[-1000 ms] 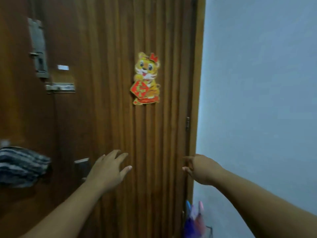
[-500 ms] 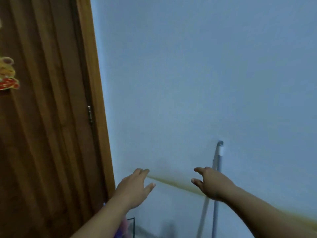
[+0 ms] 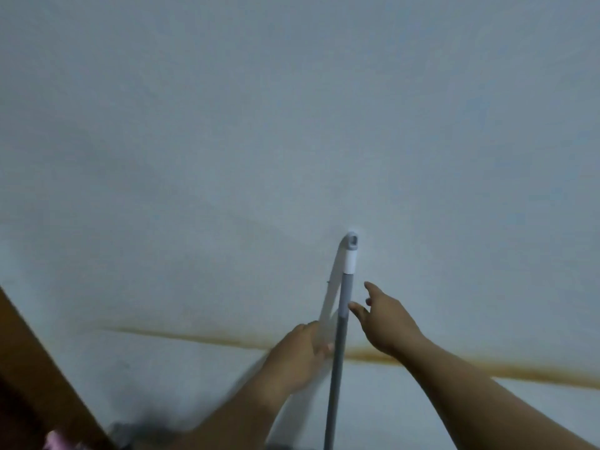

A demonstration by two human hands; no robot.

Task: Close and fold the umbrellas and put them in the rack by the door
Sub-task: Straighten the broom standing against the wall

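Bare-skinned, both hands hold nothing: the left hand [image 3: 300, 355] is blurred, fingers loosely extended just left of a thin grey metal pole with a white cap [image 3: 339, 336]; the right hand [image 3: 388, 323] is spread, fingertips just beside the pole's right side. Contact cannot be told. The pole leans on the pale blue wall [image 3: 292, 125], crossed by a brown stain line [image 3: 519, 371]. A wooden door frame [image 3: 39, 358] stands lower left. A pink scrap [image 3: 53, 441] at the bottom-left corner may be an umbrella; unclear.
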